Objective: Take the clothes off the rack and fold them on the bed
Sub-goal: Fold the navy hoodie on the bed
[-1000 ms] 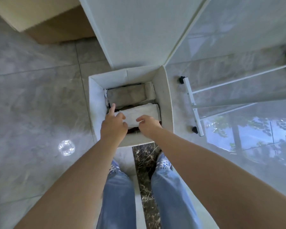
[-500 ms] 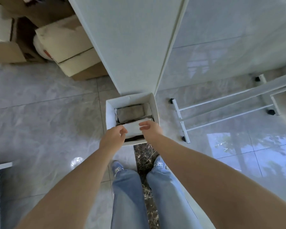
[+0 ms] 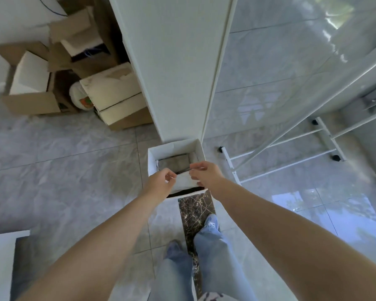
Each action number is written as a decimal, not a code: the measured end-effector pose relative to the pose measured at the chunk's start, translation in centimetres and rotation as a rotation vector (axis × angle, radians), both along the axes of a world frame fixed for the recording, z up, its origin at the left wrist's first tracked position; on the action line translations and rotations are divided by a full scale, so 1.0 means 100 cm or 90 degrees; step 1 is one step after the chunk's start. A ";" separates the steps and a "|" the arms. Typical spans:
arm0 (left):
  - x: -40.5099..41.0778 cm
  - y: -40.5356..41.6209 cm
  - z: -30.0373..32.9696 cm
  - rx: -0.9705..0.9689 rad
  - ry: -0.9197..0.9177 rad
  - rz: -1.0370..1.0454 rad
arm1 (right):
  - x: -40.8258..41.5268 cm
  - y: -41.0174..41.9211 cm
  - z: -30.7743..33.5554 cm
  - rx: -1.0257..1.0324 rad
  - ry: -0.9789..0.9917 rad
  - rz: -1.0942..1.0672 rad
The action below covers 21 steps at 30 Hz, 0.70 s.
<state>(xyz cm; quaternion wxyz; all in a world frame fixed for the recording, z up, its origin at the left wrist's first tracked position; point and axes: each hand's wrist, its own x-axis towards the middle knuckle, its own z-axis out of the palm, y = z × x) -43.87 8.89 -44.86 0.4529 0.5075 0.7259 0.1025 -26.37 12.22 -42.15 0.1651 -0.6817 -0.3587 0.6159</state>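
While both hands [image 3: 183, 180] hover above white box [image 3: 152, 158], folded cloth [image 3: 183, 181] between.

Folded white cloth [image 3: 183, 181] over white box [image 3: 152, 158]

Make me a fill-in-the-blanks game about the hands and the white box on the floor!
1. The folded white cloth is held by ____ hands.
2. The white box stands on the floor at the foot of a white ____.
3. The folded cloth deeper in the box is ____ in colour.
4. The open cardboard boxes are on the ____ side of the picture.

Missing words: two; pillar; grey; left
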 end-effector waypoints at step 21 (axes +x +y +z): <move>0.093 -0.028 0.120 0.000 -0.146 -0.170 | 0.111 -0.119 0.128 0.131 -0.039 -0.249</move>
